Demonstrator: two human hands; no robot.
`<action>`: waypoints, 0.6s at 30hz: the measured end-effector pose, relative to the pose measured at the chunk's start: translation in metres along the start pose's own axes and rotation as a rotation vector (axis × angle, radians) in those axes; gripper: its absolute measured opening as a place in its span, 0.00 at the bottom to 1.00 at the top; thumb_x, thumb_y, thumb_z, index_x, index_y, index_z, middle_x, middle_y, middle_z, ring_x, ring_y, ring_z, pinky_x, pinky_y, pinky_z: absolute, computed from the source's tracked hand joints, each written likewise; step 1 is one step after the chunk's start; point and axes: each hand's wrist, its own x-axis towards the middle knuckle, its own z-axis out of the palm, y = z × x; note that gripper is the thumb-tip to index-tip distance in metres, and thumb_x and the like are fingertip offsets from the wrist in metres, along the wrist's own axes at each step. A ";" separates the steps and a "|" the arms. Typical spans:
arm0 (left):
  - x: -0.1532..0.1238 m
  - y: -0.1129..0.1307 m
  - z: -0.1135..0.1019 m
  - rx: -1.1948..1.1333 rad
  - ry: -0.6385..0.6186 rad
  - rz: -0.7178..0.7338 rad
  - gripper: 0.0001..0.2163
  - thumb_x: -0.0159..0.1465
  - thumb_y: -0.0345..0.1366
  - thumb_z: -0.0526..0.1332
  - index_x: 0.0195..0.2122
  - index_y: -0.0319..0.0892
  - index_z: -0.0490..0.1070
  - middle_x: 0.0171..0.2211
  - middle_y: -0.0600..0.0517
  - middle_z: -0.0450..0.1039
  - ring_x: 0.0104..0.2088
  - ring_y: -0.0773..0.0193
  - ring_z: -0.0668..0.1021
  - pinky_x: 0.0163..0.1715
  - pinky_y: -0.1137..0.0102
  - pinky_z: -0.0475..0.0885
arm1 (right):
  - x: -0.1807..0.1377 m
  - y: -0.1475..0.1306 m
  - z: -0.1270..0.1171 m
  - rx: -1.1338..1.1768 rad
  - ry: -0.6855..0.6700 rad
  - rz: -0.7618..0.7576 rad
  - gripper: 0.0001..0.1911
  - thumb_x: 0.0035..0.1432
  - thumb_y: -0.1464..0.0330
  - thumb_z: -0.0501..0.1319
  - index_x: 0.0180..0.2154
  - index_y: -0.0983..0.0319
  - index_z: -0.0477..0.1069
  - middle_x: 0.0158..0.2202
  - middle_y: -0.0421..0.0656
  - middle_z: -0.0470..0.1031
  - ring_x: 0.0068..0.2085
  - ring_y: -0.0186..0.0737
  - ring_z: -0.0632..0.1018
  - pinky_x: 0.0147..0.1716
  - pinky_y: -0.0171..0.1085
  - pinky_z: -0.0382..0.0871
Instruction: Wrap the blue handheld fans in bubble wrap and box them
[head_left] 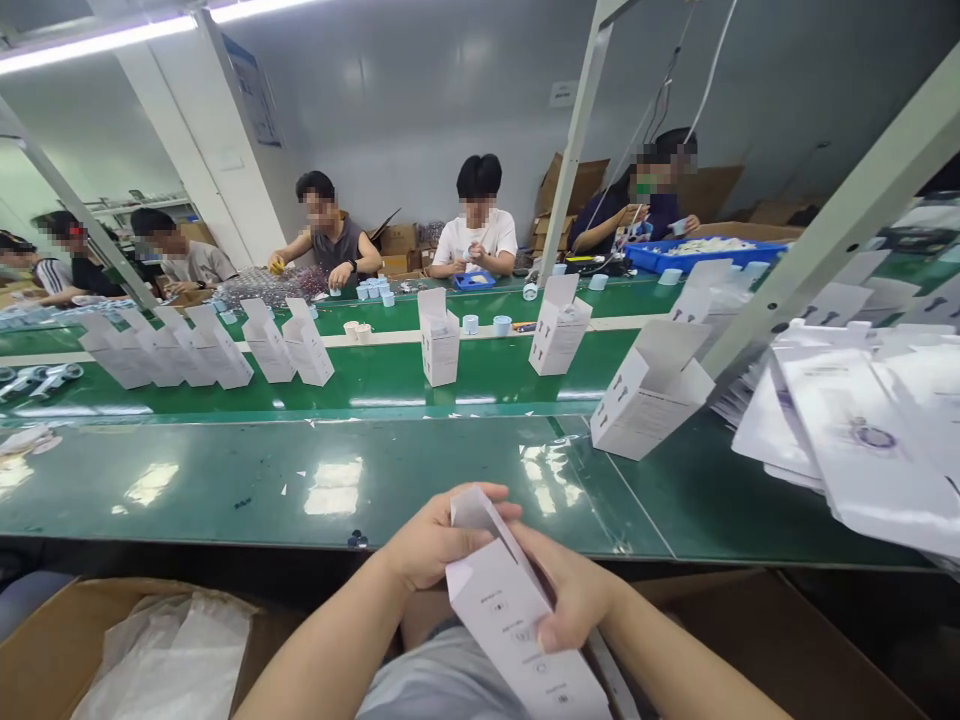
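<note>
A white printed carton [517, 630] is tilted over my lap, in front of the table edge. My left hand [442, 535] grips its upper end near the raised flap, thumb on the near side. Lower down, my right hand [566, 585] is wrapped round the carton's right side, with its thumb pressed on the printed face. On the table beyond stands an open white box [649, 395] with its flaps up. A stack of flat white cartons [862, 430] lies at the right.
Several upright white boxes [439, 345] stand along the green conveyor belt [375, 390]. Co-workers sit across it, near a blue tray [697, 255] of small parts. A slanted metal post [832, 210] rises at the right. A cardboard box [67, 640] with plastic bags is at lower left.
</note>
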 end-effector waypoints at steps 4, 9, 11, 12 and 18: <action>-0.001 -0.007 0.014 -0.082 0.343 0.041 0.23 0.47 0.39 0.74 0.44 0.41 0.76 0.45 0.44 0.77 0.40 0.57 0.78 0.40 0.65 0.71 | -0.010 -0.008 0.027 -0.447 0.376 -0.069 0.45 0.56 0.54 0.63 0.66 0.55 0.39 0.60 0.56 0.60 0.56 0.53 0.70 0.50 0.52 0.69; -0.012 -0.001 0.028 0.091 0.435 0.188 0.23 0.60 0.46 0.63 0.55 0.43 0.69 0.47 0.46 0.75 0.41 0.59 0.76 0.39 0.67 0.69 | -0.009 -0.036 0.048 -1.088 0.576 -0.161 0.40 0.51 0.67 0.67 0.62 0.54 0.50 0.62 0.56 0.55 0.57 0.58 0.68 0.50 0.54 0.71; -0.018 0.002 0.028 0.394 0.419 0.226 0.22 0.66 0.47 0.55 0.58 0.44 0.66 0.44 0.47 0.76 0.38 0.60 0.75 0.37 0.68 0.68 | -0.005 -0.043 0.045 -1.094 0.592 -0.176 0.35 0.52 0.71 0.64 0.59 0.57 0.53 0.56 0.54 0.62 0.51 0.51 0.72 0.45 0.48 0.74; -0.021 0.004 0.026 0.606 0.422 0.233 0.20 0.67 0.46 0.53 0.55 0.43 0.68 0.40 0.47 0.77 0.35 0.61 0.75 0.35 0.68 0.66 | -0.003 -0.045 0.042 -1.104 0.588 -0.188 0.32 0.52 0.72 0.63 0.57 0.57 0.55 0.54 0.53 0.63 0.50 0.50 0.73 0.44 0.47 0.75; -0.042 0.025 0.010 1.353 0.513 0.112 0.20 0.68 0.44 0.49 0.23 0.42 0.71 0.18 0.52 0.66 0.21 0.64 0.67 0.26 0.69 0.59 | -0.011 -0.052 0.021 -1.374 0.705 -0.237 0.20 0.54 0.72 0.61 0.48 0.59 0.63 0.52 0.54 0.64 0.46 0.52 0.74 0.39 0.48 0.75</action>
